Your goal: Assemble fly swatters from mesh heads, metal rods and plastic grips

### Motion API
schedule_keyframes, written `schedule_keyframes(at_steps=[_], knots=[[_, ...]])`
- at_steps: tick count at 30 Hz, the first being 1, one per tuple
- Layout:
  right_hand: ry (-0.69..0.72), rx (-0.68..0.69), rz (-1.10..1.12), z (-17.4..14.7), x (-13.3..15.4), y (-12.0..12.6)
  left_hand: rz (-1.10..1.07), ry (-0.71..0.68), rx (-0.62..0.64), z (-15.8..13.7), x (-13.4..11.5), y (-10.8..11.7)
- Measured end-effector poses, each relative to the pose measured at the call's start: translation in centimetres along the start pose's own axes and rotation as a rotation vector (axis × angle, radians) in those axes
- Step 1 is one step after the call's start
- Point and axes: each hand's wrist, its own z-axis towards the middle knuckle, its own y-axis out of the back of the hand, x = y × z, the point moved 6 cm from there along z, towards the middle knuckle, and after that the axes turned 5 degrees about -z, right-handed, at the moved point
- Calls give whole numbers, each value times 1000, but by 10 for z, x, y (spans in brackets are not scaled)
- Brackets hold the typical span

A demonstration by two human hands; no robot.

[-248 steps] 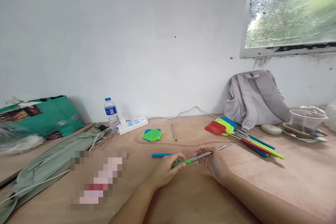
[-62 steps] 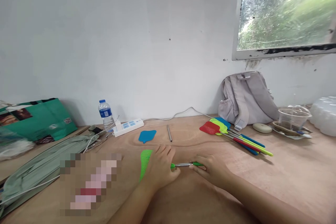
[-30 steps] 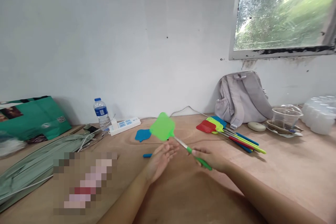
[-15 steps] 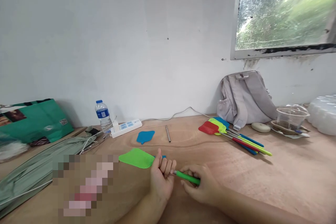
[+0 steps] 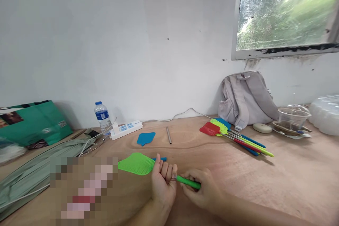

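Note:
A green fly swatter (image 5: 137,164) is held between my two hands, its perforated head pointing left. My left hand (image 5: 164,180) is closed around the shaft just beside the head, with the thumb up. The fingers of my right hand (image 5: 200,188) grip the end of its green handle (image 5: 186,182). Behind my left hand lies a blue handle (image 5: 160,159), partly hidden. Farther back on the table rest a loose blue swatter head (image 5: 146,138) and a thin metal tube (image 5: 168,135).
Several assembled fly swatters (image 5: 238,136) lie in a pile at the right, before a grey backpack (image 5: 246,100). A power strip (image 5: 126,129) and water bottle (image 5: 102,116) stand at the back left. Plastic cups (image 5: 293,118) sit far right; green fabric (image 5: 34,162) covers the left.
The green swatter's head has turned slightly and sits a little lower, and more of the blue handle behind it shows. Both hands keep their grip. The view has shifted slightly.

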Motion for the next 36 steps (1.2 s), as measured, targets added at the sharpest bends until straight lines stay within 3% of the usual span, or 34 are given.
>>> schedule_keyframes(at_steps=[4,8,11,13,16,18,21,24,27,30,33,36], knots=[[39,33,-43,3,1,0,84,-32,81,5,-2,-3],[143,105,-106,12,-4,9,186,-17,294,8,-7,-22],[179,61,-161,18,-25,32,495,55,472,9,-9,-30],[141,-31,-238,20,-52,58,793,27,532,15,-14,-25],[50,-200,-407,16,-103,103,1221,-226,504,32,-34,-12],[-60,-256,-568,9,-140,128,1422,-401,417,46,-50,-3],[-262,-157,-783,-2,-187,145,1616,-550,280,64,-67,7],[-428,-31,-869,-12,-213,146,1814,-554,205,72,-74,14],[-482,-3,-954,-13,-215,145,1970,-532,211,70,-75,12],[-448,-69,-1053,-8,-201,143,2070,-481,223,65,-73,8],[-242,-119,-1032,3,-169,122,2139,-402,198,64,-72,10],[42,71,-820,14,-134,69,2163,-376,263,65,-67,13]])
